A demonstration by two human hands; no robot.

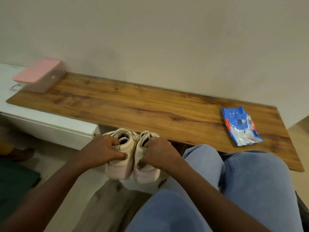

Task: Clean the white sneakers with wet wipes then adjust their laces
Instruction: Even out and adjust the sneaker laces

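Two white sneakers stand side by side, heels toward me, below the front edge of the wooden table (pixel 150 104). My left hand (pixel 100 151) grips the heel collar of the left sneaker (pixel 120 164), fingers inside the opening. The right sneaker (pixel 145 173) is gripped the same way by my right hand (pixel 160 153). Their laces show loosely at the far ends. A blue pack of wet wipes (pixel 240 126) lies flat on the table's right part, away from both hands.
A pink-lidded box (pixel 40 76) sits at the table's back left corner against the wall. A white cabinet (pixel 50 126) stands left of the sneakers. My knees in blue jeans (pixel 234 181) fill the lower right. A bare foot (pixel 23 153) shows at far left.
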